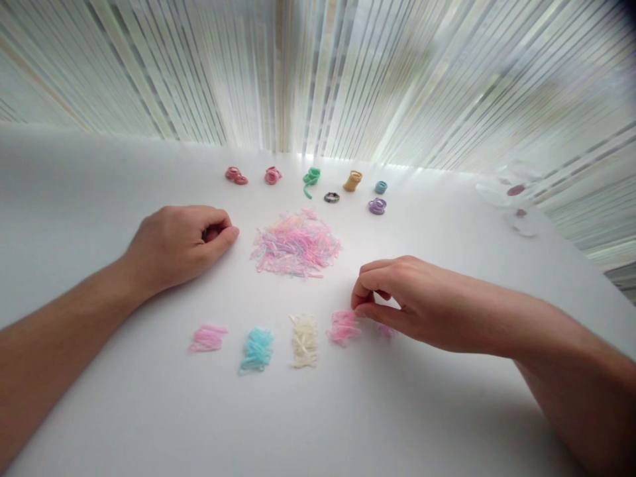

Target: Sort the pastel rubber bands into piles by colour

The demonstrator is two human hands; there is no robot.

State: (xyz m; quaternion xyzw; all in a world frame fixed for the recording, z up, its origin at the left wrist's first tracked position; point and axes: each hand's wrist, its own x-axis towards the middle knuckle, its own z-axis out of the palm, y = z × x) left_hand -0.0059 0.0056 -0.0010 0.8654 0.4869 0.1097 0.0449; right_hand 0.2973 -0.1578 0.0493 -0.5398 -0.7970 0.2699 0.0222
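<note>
From where I'm standing, the right hand (pixel 407 298) has thumb and fingertips drawn together just beside the small pile of deep-pink stringy pieces (pixel 344 328) — can't tell if they're pinching anything. The left hand (pixel 181 242) rests loosely curled on the smooth white table (pixel 163 411), and whether it hides something I can't say either. The big mixed pastel heap of thin stringy pieces (pixel 298 245) sits between the hands, probably so both can reach it. Nearer the person, pale-pink (pixel 209 338), turquoise (pixel 257 350) and cream bundles (pixel 304 341) lie apart — presumably to keep colours separate.
</note>
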